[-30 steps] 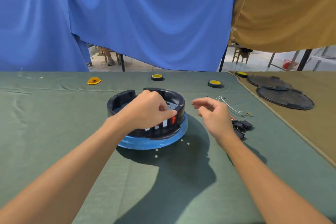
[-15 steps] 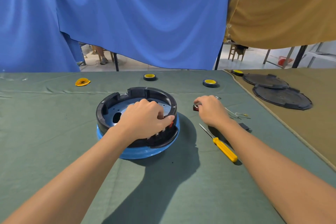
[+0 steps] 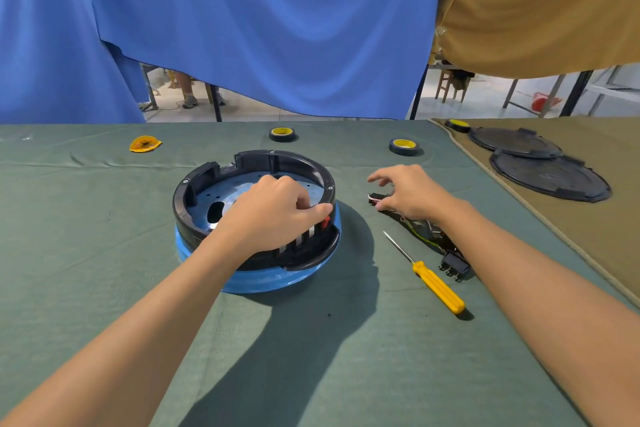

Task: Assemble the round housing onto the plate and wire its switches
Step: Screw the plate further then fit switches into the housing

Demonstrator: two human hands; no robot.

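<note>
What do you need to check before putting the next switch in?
1. Housing sits on plate: ok.
2. Left hand holds the housing's near rim steady: ok.
3. Red switch pushed fully into the rim: cannot tell.
4. Loose switch gripped by right hand: cannot tell, the hand partly hides it.
5. Screwdriver lies on the cloth, apart from both hands: ok.
6. Wires free of tangles: cannot tell, the right arm covers part of them.
</note>
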